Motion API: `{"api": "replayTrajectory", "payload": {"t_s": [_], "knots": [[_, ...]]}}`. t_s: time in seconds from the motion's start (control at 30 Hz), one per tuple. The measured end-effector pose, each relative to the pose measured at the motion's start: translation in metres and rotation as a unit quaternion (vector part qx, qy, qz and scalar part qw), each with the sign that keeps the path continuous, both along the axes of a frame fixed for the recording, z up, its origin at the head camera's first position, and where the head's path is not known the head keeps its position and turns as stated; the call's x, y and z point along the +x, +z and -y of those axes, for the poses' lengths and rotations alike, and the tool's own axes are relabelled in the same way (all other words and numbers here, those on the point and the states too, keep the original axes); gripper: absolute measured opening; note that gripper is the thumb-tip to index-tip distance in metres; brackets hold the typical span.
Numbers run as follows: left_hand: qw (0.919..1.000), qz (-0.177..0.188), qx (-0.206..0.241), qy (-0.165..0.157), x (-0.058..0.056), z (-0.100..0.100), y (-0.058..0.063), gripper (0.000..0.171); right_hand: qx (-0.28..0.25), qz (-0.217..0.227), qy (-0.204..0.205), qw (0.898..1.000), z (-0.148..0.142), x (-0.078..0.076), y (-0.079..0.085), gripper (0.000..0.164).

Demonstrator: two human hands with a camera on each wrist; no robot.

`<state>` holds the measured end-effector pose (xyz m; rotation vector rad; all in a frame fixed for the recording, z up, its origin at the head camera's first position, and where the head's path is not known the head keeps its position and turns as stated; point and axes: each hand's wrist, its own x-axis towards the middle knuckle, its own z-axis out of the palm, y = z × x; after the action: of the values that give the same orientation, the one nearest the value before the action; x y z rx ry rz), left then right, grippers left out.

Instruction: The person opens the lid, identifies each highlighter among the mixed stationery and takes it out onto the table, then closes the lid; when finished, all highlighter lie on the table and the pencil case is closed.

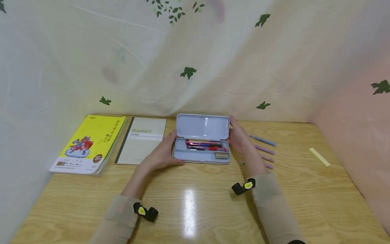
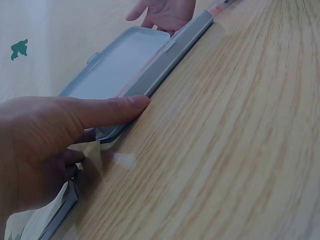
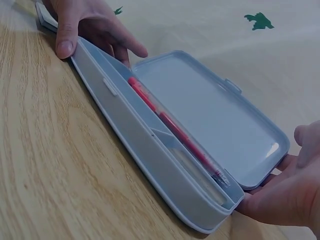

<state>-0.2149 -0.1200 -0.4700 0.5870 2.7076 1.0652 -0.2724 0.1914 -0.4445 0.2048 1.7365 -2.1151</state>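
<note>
A pale blue pencil case (image 1: 195, 157) lies with its lid (image 1: 202, 126) raised against the back cloth. Several pens (image 1: 205, 145), some red, lie in its long compartment; a tan block (image 1: 221, 155) sits in the small front-right one. My left hand (image 1: 161, 152) grips the case's left end, its thumb (image 2: 122, 107) along the front wall and other fingers round the end. At the opposite end, my right hand (image 1: 240, 137) touches the lid's side and rear corner, with extended fingers (image 3: 306, 142) partly hidden behind the lid.
On the left lie a yellow book (image 1: 88, 142) and a white notebook (image 1: 143, 142), the notebook beside my left hand. Several slim pens (image 1: 263, 140) lie right of the case, partly behind my right forearm. Farther right is a pale yellow strip (image 1: 320, 157).
</note>
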Motion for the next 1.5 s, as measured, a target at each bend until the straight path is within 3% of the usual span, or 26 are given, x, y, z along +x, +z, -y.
{"api": "replayTrajectory", "payload": {"t_s": [0.3,0.6,0.8,1.0,1.27,1.5], "knots": [[0.9986,-0.034,0.039,-0.011,-0.003,0.001,-0.004,0.130,-0.013,0.007,-0.009,1.000,0.001,0.000,0.001,0.056],[0.9993,-0.004,0.037,0.004,-0.002,0.000,-0.003,0.144,-0.005,0.014,-0.001,1.000,-0.001,0.001,0.005,0.063],[0.9991,-0.005,0.042,0.007,-0.002,0.001,-0.003,0.146,0.005,0.006,0.014,1.000,-0.003,0.002,0.005,0.066],[0.9989,0.004,0.045,0.011,-0.002,0.000,-0.002,0.146,0.027,-0.034,0.038,0.998,-0.005,0.008,0.005,0.064],[0.9988,0.014,0.043,0.017,-0.001,-0.001,0.000,0.148,0.056,-0.092,0.065,0.992,-0.015,0.017,0.004,0.039],[0.9989,0.018,0.037,0.019,0.000,-0.001,0.001,0.148,0.084,-0.153,0.109,0.979,-0.020,0.026,0.005,0.053]]}}
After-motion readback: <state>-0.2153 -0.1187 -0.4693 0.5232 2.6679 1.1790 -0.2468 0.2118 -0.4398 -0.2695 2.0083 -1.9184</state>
